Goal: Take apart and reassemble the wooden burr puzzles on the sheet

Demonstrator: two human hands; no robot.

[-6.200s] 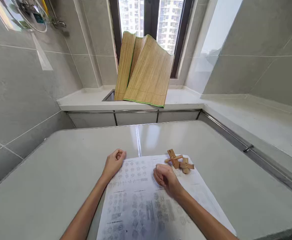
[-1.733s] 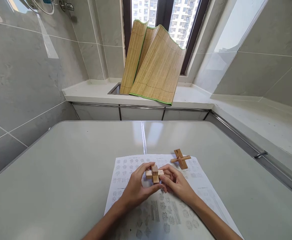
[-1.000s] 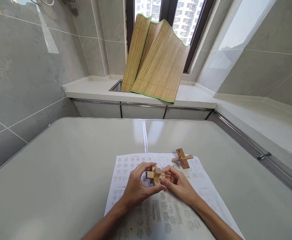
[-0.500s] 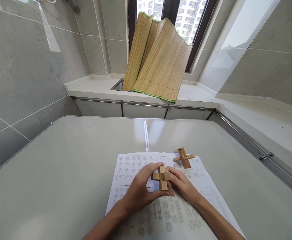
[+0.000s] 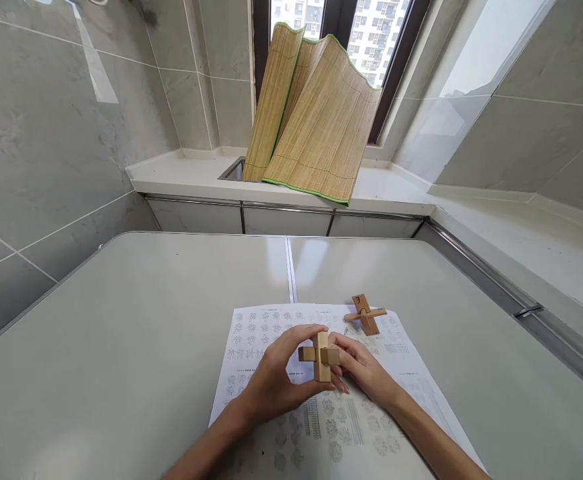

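A cross-shaped wooden burr puzzle (image 5: 322, 358) of pale interlocking bars is held just above the printed sheet. My left hand (image 5: 278, 373) grips it from the left, its index finger at the top end and its thumb at the bottom end of the upright bar. My right hand (image 5: 364, 370) closes on its right side, with the fingertips partly hidden behind the wood. Beyond the right hand lies a second wooden puzzle (image 5: 366, 315), a flat marked plate with a rod through it, resting on the paper sheet (image 5: 251, 387) printed with small diagrams.
The sheet lies on a pale glossy table (image 5: 136, 347) with a seam (image 5: 290, 270) down its middle. Behind the table, a folded bamboo mat (image 5: 321, 127) leans over a sink (image 5: 232, 171) on the white counter (image 5: 191, 179). Tiled walls stand on both sides.
The burr puzzle has turned slightly in my hands, so its upright bar shows straighter. Both hands keep nearly the same place and grip. The second puzzle has not moved on the sheet.
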